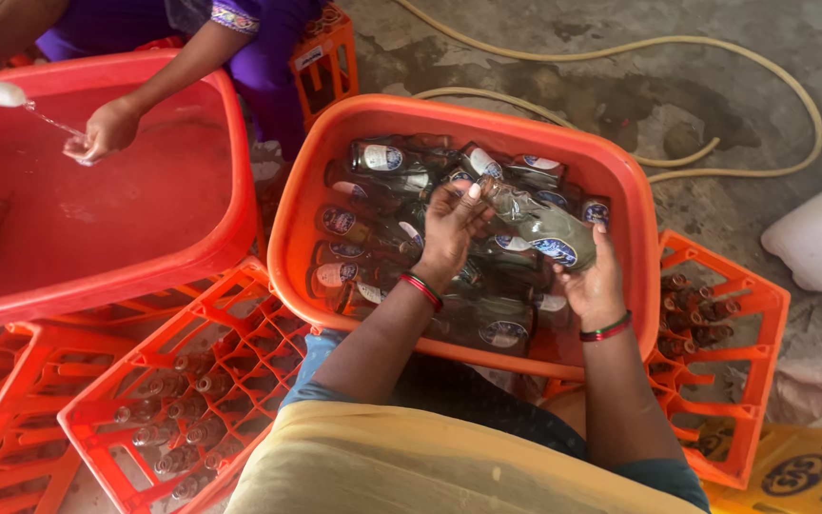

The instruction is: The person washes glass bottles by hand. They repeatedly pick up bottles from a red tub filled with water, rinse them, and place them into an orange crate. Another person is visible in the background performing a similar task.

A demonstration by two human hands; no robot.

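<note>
On the far left I see a red tub (230,171) full of water, where another person's hand (107,128) rinses something under a thin stream. Below it stands an orange crate (230,314) with bottles upright in its cells.

In the middle is the orange tub (335,124), full of labelled glass bottles lying in water. My left hand (449,233) has its fingers curled at the neck of one clear bottle (535,224), and my right hand (594,281) closes around its lower body. The bottle is lifted just above the others, tilted, neck to the left.

I judge the washing step is in hand; the next move asks a firm hold on wet glass.

On the right is another orange crate (753,305), partly filled.
</note>
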